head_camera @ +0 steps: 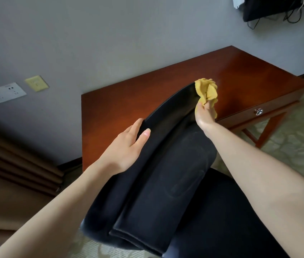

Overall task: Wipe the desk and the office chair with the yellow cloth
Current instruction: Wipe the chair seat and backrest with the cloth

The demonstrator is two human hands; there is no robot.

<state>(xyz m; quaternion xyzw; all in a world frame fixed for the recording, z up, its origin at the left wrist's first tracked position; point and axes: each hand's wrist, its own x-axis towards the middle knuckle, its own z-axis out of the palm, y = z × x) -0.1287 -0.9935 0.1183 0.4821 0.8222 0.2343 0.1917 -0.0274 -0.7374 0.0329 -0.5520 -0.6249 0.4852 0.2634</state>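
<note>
Presently, the office chair (156,174), black and upholstered, fills the lower centre of the frame. Its backrest runs diagonally from the bottom centre up toward the middle of the frame.

Left hand (128,146): placed at the upper edge of the backrest, left of centre. The thumb lies on the near face and the fingers lie along the far face, so the edge is clasped between them.

Right hand (204,116): raised just right of centre, at the far upper corner of the backrest. It grasps the yellow cloth (207,90), which is bunched and stands above the fingers. The cloth touches the top corner of the backrest.

Desk (166,86): reddish-brown polished wood, behind the chair, spanning the centre to the right of the frame against a grey wall. The cloth appears in front of the desktop; contact between cloth and desk cannot be determined. A drawer knob (259,111), metallic, sits on the desk front at right.

Other items noted: a white socket plate (5,92) and a yellowish switch plate (36,83) on the wall at left; a brown curtain (17,164) at lower left; a black device with cables (259,10) at upper right; pale patterned carpet (296,136) at right.
</note>
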